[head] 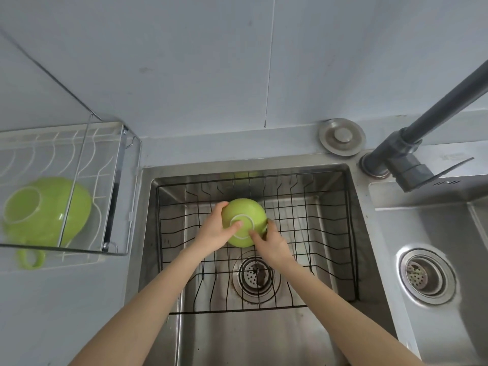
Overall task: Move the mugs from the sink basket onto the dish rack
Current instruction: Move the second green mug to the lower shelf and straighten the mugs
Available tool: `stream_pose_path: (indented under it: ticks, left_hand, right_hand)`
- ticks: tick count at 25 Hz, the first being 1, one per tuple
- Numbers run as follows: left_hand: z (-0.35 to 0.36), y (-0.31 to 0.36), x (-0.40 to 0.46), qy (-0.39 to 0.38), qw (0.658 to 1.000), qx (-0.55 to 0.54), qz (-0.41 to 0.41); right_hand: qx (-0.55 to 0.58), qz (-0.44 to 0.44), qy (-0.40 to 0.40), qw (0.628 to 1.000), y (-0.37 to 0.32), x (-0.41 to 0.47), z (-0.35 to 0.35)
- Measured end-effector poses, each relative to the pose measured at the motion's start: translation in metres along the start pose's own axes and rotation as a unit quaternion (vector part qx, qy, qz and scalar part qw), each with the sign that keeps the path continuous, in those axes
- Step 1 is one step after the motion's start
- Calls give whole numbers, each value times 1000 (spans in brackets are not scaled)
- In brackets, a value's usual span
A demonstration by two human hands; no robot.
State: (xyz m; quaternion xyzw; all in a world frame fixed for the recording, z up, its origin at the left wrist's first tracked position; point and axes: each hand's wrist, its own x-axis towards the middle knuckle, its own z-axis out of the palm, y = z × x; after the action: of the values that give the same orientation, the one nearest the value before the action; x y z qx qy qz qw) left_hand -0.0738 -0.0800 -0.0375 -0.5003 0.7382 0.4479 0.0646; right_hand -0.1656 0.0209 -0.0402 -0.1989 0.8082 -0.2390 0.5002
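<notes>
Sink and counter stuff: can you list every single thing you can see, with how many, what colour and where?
mug in hands: 1, green, upside down over sink basket
mug on rack: 1, green, upside down, left
dish rack: 1, white and silver, left counter
sink basket: 1, black wire, in left sink
sink: 2 steel bowls, each with a drain
faucet: 1, dark grey, between the bowls
round cap: 1, silver, behind sink
left hand: on mug
right hand: on mug
</notes>
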Motion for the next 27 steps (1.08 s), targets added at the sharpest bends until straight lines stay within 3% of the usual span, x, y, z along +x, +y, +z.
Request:
stream_pose_path:
  ticks: [7, 17, 27]
  left_hand:
    - [-8, 8, -27, 34, 999, -23, 22]
    - [-18, -1, -114, -21, 993, -56, 103]
    - [-36, -29, -199, -9, 981, -78, 176]
  right_hand:
    - [0, -10, 2, 1000, -5, -24, -11]
    - [16, -83, 44, 995, -4, -107, -37]
    - [6, -127, 88, 988, -7, -173, 1]
